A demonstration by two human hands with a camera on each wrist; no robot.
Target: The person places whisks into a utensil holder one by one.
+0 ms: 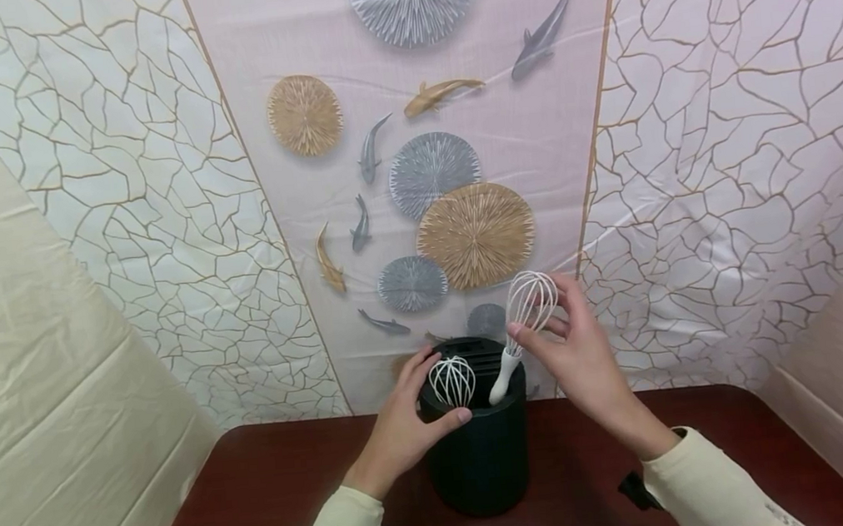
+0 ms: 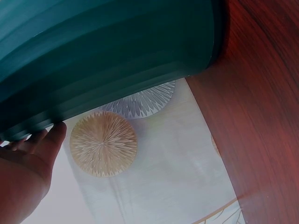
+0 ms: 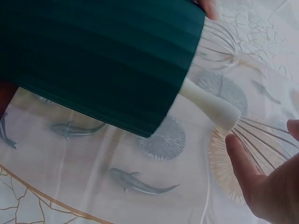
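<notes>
A dark green ribbed utensil holder (image 1: 479,467) stands upright in the middle of the head view. My left hand (image 1: 405,415) grips its rim from the left, thumb at the front and fingers toward the back. Inside the holder is one whisk (image 1: 453,381), its wire head sticking up beside that thumb. My right hand (image 1: 575,350) pinches a second whisk (image 1: 531,308) by its wires, above the holder's right side. This whisk leans, its white handle (image 3: 212,105) pointing down into the opening; the handle's lower end is hidden behind the wall in the right wrist view.
A dark red wooden table (image 1: 261,494) carries the holder. Behind it hangs a cloth (image 1: 438,111) printed with fish and round gold and grey shapes. Slats (image 1: 486,358) cross the back part of the holder's top. Pale padded fabric (image 1: 47,371) stands at both sides.
</notes>
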